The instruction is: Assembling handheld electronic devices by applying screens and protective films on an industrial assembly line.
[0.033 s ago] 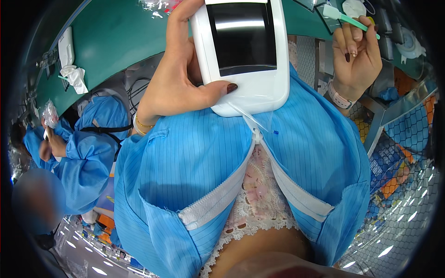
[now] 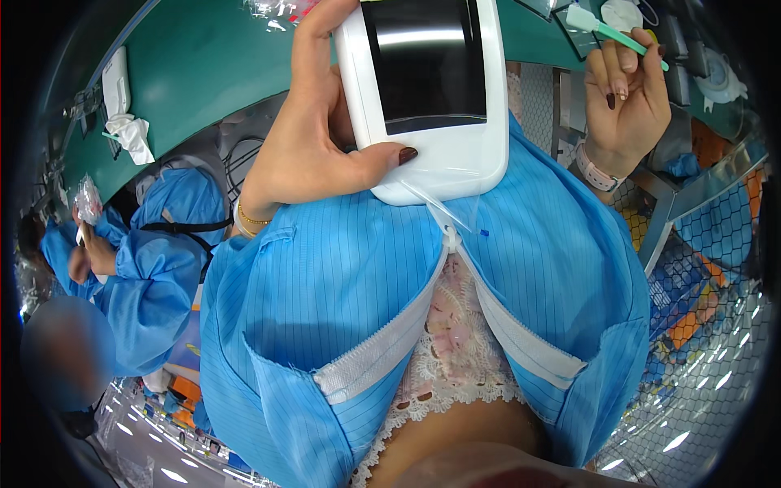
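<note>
My left hand (image 2: 313, 146) grips a white handheld device (image 2: 455, 159) with a dark, glossy screen, its thumb lying on the front face below the screen. The device's upper end is cut off by the picture's top edge. To the right, my raised right hand (image 2: 625, 106) pinches a swab (image 2: 625, 41) with a green stick and a flat white head between thumb and fingers. Swab and device are apart. Below the device hangs the zip pull (image 2: 450, 237) of my blue striped smock.
A green table (image 2: 203, 73) runs across the top, bearing a white device (image 2: 116, 81) and crumpled white cloth (image 2: 134, 138) at left. At right are a whitish translucent container (image 2: 720, 81) and a metal frame (image 2: 667, 211). A co-worker in blue (image 2: 163, 268) holds clear plastic (image 2: 88, 199).
The white device has shifted very slightly upward in the picture, its top edge leaving view. Both hands keep their holds.
</note>
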A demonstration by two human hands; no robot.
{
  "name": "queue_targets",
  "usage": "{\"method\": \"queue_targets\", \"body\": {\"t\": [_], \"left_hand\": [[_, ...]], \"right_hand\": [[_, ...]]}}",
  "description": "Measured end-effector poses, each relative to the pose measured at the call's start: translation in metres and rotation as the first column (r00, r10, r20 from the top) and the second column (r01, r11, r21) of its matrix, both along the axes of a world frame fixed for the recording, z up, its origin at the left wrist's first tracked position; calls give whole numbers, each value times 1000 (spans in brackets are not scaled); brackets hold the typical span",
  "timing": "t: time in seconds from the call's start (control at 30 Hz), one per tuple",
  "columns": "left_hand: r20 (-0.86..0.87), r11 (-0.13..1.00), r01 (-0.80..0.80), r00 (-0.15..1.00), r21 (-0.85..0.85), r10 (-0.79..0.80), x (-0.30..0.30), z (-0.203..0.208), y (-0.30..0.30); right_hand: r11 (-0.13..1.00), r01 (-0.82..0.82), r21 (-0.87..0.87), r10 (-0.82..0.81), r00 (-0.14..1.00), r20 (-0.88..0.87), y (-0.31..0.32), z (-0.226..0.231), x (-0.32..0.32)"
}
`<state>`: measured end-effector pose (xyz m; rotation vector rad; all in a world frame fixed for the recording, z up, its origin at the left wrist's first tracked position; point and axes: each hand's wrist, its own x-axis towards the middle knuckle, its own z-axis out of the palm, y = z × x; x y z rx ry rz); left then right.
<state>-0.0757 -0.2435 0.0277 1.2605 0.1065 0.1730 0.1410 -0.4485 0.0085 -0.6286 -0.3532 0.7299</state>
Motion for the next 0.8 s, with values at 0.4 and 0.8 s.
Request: {"method": "queue_targets", "body": {"t": [0.4, 0.8], "left_hand": [[160, 994, 17, 987, 106, -34, 2, -19, 11], [100, 954, -14, 995, 299, -16, 1, -4, 13]], "right_hand": [[999, 30, 26, -33, 993, 112, 2, 5, -6], [978, 95, 185, -202, 651, 732, 15, 0, -18]]}}
